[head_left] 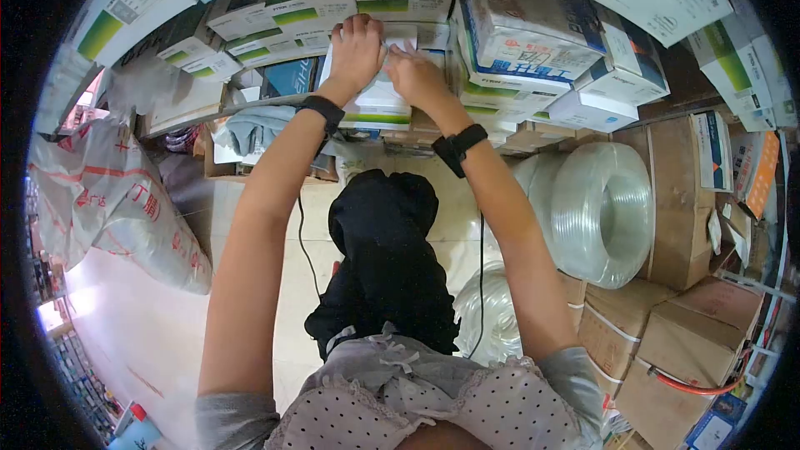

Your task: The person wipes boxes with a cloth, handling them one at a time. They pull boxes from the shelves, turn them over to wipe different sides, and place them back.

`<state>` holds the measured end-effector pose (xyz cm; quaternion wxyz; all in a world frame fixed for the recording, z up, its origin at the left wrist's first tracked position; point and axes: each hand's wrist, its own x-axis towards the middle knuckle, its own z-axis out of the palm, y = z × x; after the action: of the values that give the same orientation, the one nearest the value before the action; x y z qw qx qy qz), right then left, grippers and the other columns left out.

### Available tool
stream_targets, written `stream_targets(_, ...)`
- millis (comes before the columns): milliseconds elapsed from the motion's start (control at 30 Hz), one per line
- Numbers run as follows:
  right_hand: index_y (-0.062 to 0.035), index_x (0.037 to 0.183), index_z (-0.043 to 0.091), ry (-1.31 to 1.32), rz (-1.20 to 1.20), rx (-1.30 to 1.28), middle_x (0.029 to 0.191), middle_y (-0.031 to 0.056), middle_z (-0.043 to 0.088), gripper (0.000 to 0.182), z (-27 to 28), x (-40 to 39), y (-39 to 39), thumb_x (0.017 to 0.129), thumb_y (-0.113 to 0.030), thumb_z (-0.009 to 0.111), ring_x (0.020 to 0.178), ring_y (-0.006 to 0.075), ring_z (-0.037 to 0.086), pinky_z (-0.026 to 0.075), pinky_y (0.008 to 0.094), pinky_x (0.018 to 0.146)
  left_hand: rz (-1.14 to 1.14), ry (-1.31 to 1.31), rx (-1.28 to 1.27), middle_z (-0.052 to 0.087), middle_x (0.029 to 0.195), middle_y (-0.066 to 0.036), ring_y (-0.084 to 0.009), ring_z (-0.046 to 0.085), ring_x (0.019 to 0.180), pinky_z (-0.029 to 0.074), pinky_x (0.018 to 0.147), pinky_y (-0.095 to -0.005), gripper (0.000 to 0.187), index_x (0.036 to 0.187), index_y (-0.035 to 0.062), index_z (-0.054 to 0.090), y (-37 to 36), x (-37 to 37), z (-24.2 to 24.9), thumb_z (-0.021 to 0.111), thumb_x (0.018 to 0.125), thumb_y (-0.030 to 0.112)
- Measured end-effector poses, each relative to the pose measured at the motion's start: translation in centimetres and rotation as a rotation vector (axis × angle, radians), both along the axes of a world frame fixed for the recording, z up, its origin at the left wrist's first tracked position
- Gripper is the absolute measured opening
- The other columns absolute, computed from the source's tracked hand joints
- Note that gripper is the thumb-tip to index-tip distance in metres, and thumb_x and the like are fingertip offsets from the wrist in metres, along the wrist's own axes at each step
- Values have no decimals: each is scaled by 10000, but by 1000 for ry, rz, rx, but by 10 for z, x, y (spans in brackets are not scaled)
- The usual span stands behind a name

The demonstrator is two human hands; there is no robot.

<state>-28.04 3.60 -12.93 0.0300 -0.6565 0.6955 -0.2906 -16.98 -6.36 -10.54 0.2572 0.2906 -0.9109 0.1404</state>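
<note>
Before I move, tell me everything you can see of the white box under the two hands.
The white box looks like cardboard, with a pale, plain top and a green band along the near face, which is turned toward the wearer. It sits between a blue box on the left and stacked cartons on the right. The left hand and right hand are over its far part and seem to touch it, hiding whether that end is open.

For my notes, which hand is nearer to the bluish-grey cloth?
Left. In the picture, the left hand is above and right of the bluish-grey cloth; the right hand is farther right.
</note>
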Motion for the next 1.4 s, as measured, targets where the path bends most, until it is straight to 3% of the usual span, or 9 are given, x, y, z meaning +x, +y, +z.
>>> stream_targets(167,-46,1046,644,161,-63,112,1135,166,606,293,15,-3,-17,834,-192,503,1143,355,520,414,463,953,-65,-9,144,510,1145,-179,-350,502,1044,451,825,-434,368,1088,29,494,1,3,-15,593,767,179)
stream_targets(433,-67,1329,432,-149,-134,246,1380,202,414,519,28,-2,-6,874,-291,546,1201,379,464,391,433,992,-225,77,194,497,1036,-165,-356,490,964,456,777,-458,372,1016,8,471,35,58,7,614,798,273)
stream_targets(633,34,1374,301,-117,-175,-223,1440,321,211,635,6,27,10,881,-292,532,1259,444,365,359,428,1019,-125,135,265,493,1008,-133,-319,509,947,476,751,-403,466,1130,97,527,36,58,0,681,727,272)
stream_targets(833,100,1347,315,-323,-314,-225,1392,345,292,677,-18,34,-17,878,-359,486,1308,486,264,235,479,1095,-248,271,345,494,954,-132,-317,527,910,475,766,-400,341,1015,110,621,40,97,2,681,700,226)
stream_targets(1000,116,1382,218,-94,-599,-97,1385,414,183,808,-20,38,-28,872,-440,506,1300,546,207,238,503,1080,-169,137,338,391,1360,-229,-414,454,1112,369,976,-456,487,1218,10,510,42,101,-4,611,768,167)
stream_targets(1100,120,1392,167,-326,-639,5,1337,402,296,894,-15,34,-31,844,-481,538,1240,524,334,339,499,1017,-85,176,303,322,1382,-282,-471,386,1184,339,1006,-476,553,1335,27,385,20,87,-29,569,833,168)
stream_targets(1233,119,1396,136,-360,-626,109,1247,370,419,931,-8,28,-28,821,-465,577,1137,490,449,426,487,926,-158,215,512,258,1345,-405,-562,291,1224,277,1061,-485,625,1353,-107,267,-34,60,-47,510,831,134)
stream_targets(1367,109,1387,172,-406,-634,157,1129,316,535,933,3,32,-22,810,-508,566,1013,425,564,467,473,854,-177,184,673,227,1349,-415,-542,279,1245,280,1063,-467,610,1385,-38,272,-72,46,-45,503,899,248)
stream_targets(1400,108,1382,183,-439,-629,171,1127,312,538,928,4,32,-23,807,-510,567,1015,419,567,469,473,851,-183,253,609,348,1284,-385,-522,298,1235,301,1042,-456,543,1383,43,331,-67,48,-49,491,926,289)
